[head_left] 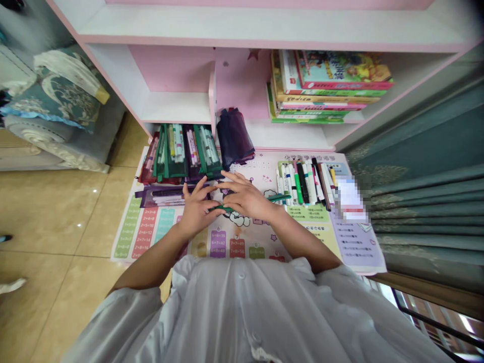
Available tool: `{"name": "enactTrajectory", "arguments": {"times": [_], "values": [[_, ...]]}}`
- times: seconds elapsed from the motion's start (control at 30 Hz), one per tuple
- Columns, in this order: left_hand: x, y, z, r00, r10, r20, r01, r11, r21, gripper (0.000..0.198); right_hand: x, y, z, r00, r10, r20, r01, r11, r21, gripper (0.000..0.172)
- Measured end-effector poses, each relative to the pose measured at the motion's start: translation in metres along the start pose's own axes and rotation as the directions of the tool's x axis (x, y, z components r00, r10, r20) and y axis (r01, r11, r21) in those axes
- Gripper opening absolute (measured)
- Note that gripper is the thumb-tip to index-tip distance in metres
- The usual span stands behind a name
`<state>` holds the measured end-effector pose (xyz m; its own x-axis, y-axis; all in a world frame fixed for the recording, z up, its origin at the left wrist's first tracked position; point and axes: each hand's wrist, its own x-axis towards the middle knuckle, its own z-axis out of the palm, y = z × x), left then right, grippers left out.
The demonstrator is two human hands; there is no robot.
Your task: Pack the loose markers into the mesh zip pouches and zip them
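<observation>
Pink-and-white shelving (170,70) rises above a desk covered by a printed multiplication-table mat (242,237), with a stack of children's books (328,85) on the shelf at upper right. A teal curtain (423,201) hangs along the right of the frame, and a patterned sofa (56,96) stands on the tile floor (49,217) at upper left.

Both hands are low and central on the mat, close together. A green marker (242,205) lies across the gap between them. The right hand (245,196) curves narrowly over its middle and appears to hold it. The left hand (198,206) has its fingers spread, and its lower fingers reach the marker's left end; whether it grips there, I cannot tell.

Open zippered pencil cases (177,154) lie just above the hands, and a row of markers (304,184) lies to the right.
</observation>
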<state>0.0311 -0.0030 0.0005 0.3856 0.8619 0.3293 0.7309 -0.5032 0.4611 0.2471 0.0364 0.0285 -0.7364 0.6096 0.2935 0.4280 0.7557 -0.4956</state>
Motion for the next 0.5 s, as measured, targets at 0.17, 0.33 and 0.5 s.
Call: {"name": "enactTrajectory", "arguments": {"times": [0.17, 0.33, 0.5], "values": [[0.000, -0.001, -0.001, 1.000, -0.006, 0.024, 0.006, 1.000, -0.012, 0.022, -0.003, 0.000, 0.005, 0.995, 0.101, 0.019, -0.102, 0.992, 0.070, 0.010], [0.000, -0.002, 0.000, 1.000, 0.003, 0.031, -0.003, 1.000, 0.000, 0.021, -0.001, -0.007, 0.005, 0.925, 0.364, 0.111, -0.378, 0.915, 0.141, 0.002], [0.001, -0.003, -0.004, 0.997, 0.066, 0.033, -0.068, 0.997, 0.038, 0.020, 0.003, -0.011, 0.007, 0.898, 0.423, 0.123, -0.439, 0.884, 0.161, 0.003]]}}
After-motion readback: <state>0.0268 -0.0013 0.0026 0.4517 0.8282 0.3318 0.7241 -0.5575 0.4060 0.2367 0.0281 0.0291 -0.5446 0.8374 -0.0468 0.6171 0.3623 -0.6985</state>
